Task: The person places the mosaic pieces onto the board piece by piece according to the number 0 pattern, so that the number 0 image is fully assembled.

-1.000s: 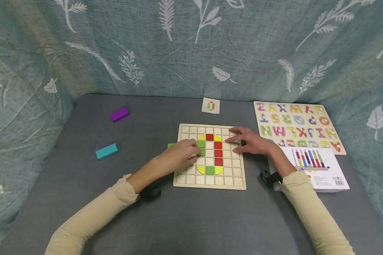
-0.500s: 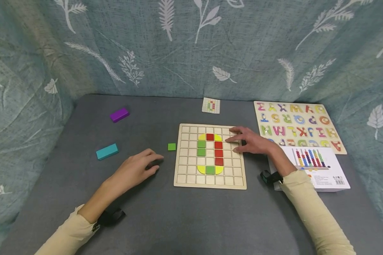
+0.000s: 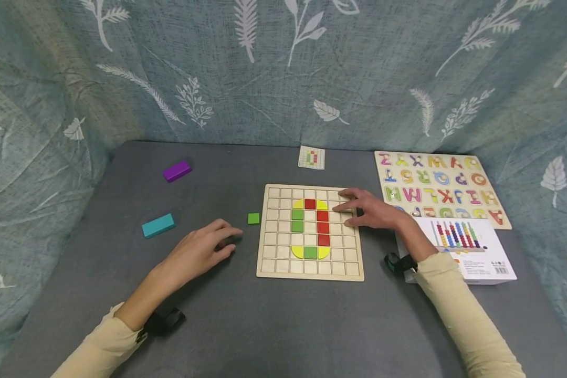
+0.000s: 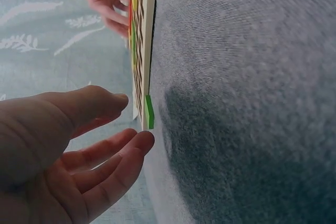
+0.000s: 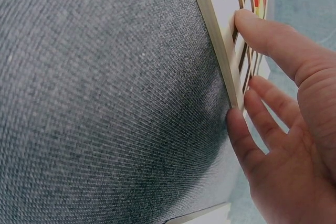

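Note:
A wooden grid board lies flat on the grey table. Set into its cells is a ring of red tiles, green tiles and yellow rounded corner pieces. Left of the board lies a loose green tile. My left hand holds nothing just short of that tile, its fingers loosely bent with a gap to the thumb; the left wrist view shows the tile beyond the fingertips. My right hand rests spread fingers on the board's right side; the right wrist view shows fingertips at the board's edge.
A small pattern card lies behind the board. Purple block and teal block are at left. On the right stand an alphabet puzzle and a white box with an abacus picture. A leaf-patterned curtain hangs behind.
My left hand has drawn back from the board's left-side tiles to the table on the left, uncovering the green tiles and the loose one. My right hand stays in place.

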### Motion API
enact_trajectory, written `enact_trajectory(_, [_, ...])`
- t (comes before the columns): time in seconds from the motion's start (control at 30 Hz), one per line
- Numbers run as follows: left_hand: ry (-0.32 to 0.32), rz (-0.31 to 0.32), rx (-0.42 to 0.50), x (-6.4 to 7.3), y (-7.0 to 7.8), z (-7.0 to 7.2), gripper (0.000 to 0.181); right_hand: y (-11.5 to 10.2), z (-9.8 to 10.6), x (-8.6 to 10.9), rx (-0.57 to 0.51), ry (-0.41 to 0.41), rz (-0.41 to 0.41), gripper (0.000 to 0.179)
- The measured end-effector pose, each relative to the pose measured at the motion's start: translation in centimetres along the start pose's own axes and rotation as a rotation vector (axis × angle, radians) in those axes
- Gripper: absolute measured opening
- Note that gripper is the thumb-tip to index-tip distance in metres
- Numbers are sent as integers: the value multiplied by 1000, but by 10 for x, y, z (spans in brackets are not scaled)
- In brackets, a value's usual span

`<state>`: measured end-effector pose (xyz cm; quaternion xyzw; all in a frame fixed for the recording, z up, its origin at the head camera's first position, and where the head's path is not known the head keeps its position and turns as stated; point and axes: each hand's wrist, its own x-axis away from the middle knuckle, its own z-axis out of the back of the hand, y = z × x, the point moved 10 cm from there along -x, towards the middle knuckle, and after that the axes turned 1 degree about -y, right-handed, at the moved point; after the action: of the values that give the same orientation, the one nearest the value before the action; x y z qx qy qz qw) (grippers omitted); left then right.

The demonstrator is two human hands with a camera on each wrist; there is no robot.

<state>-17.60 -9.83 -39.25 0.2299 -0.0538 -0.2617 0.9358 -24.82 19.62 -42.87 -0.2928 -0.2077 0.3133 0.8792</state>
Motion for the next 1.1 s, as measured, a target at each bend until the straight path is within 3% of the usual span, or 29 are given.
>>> enact_trajectory(0.23, [-5, -34, -34, -10, 3, -1, 33, 0, 1, 0, 5, 1, -8, 42])
enact_trajectory(0.5, [-74, -53, -48, -41, 9, -9, 33, 2, 1, 1, 6, 6, -4, 42])
enact_trajectory(0.7, [-130, -54, -122, -59, 8, -17, 32, 1, -2, 0, 1, -1, 3, 42])
enact_trajectory(0.87, [-153, -52, -174, -62, 6, -21, 28, 1, -2, 0, 4, -2, 2, 43])
enact_trajectory(1.1, [-133, -53, -145, -59, 1, -18, 23, 0, -1, 0, 3, 3, 6, 43])
